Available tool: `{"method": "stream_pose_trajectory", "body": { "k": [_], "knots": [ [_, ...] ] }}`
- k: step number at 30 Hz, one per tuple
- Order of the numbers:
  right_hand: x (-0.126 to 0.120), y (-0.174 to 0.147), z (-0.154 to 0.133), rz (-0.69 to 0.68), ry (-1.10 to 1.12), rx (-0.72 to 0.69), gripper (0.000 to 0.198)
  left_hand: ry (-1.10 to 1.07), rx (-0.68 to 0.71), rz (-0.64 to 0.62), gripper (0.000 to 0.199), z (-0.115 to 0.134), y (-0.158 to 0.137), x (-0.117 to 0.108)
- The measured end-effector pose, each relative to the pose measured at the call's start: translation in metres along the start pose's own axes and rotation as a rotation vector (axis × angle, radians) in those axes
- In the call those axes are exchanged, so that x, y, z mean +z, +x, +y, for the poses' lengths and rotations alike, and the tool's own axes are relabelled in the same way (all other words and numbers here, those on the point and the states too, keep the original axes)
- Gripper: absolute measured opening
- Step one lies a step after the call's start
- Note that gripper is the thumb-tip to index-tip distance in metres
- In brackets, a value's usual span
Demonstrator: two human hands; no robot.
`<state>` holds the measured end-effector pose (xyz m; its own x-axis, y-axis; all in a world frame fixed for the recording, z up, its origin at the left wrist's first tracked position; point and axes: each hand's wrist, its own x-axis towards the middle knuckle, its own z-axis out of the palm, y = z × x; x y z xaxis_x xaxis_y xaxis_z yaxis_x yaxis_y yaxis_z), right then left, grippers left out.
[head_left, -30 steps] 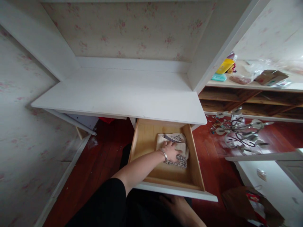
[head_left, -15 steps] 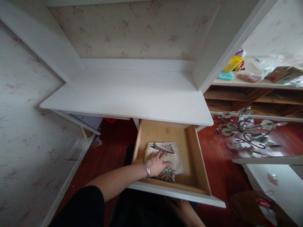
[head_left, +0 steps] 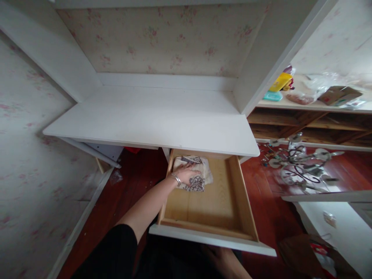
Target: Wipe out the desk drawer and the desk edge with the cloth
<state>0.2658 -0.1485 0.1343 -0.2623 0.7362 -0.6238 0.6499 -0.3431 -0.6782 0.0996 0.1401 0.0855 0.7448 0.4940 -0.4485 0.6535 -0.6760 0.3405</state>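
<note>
My left hand [head_left: 186, 173], with a silver bracelet at the wrist, lies flat with fingers spread on a folded cloth [head_left: 198, 183]. The cloth is cream with a dark brown pattern and rests on the bottom of a pulled-out wooden drawer [head_left: 215, 209], at its back left. Below the drawer's white front, my right hand [head_left: 219, 255] is low by my lap. Shadow and dark clothing hide its fingers.
Above the drawer is a white desk top [head_left: 162, 112] with upright side panels. On the right, a chandelier [head_left: 302, 162] lies on the red wooden floor [head_left: 261, 186]. Behind it, a low shelf [head_left: 290, 104] carries plastic bags and a cardboard box [head_left: 338, 95].
My left hand and the cloth under it have moved from the front middle of the drawer to its back left. My right hand has hardly moved.
</note>
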Motion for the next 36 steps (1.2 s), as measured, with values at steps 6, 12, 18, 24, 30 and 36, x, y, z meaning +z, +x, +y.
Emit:
{"method": "stream_pose_trajectory", "body": {
  "k": [6,12,18,24,30,36],
  "knots": [
    [0.007,0.002,0.002,0.004,-0.11,0.082,0.049,0.027,0.01,0.07,0.088,0.039,0.041,0.006],
    [0.001,0.0,0.001,-0.016,-0.019,0.028,0.054,0.071,0.101,0.04,0.087,0.09,0.071,0.011],
    [-0.006,-0.003,-0.004,-0.022,0.046,-0.002,0.057,0.162,0.166,0.093,0.084,0.121,0.051,0.024],
    [-0.002,0.003,0.009,-0.044,0.009,-0.007,0.063,0.129,0.202,0.053,0.046,0.148,0.01,0.058],
    [-0.005,0.001,0.004,-0.055,-0.018,-0.099,0.06,0.11,0.158,0.035,0.052,0.149,-0.026,0.061],
    [-0.002,-0.001,0.006,-0.034,0.016,-0.058,0.057,0.025,0.013,-0.027,0.053,0.105,-0.061,0.037]
  ]
}}
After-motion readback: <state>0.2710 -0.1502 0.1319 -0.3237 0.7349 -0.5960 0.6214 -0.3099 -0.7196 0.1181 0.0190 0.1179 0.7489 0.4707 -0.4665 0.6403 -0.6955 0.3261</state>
